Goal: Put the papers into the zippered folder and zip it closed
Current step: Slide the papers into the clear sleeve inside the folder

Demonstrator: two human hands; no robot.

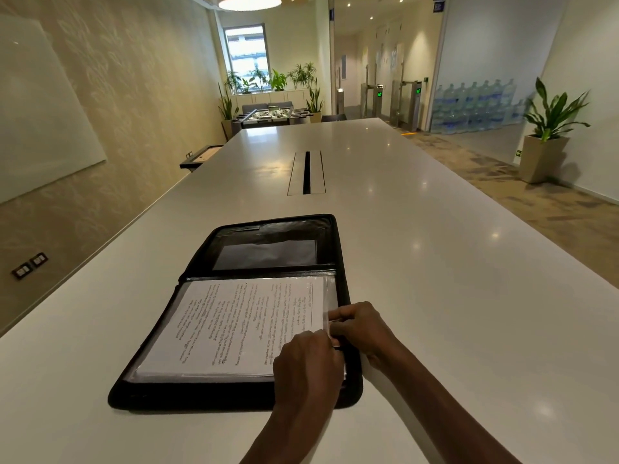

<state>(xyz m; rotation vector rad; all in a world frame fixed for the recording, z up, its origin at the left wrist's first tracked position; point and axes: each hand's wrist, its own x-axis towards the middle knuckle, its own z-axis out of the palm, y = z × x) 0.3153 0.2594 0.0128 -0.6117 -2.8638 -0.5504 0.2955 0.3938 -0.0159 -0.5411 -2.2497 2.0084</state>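
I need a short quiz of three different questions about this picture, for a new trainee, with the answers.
1. True or false: the zippered folder is zipped closed.
2. Where do the papers lie?
3. Which edge do the left hand and right hand work at: A near-left, B right, C far?

Key: 1 false, it lies open on the table. 2 In the folder's near half. 3 B.

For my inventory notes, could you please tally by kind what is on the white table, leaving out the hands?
Zippered folder, open: 1
Stack of papers, lying in the folder: 1
Cable hatch, set into the table: 1
Total: 3
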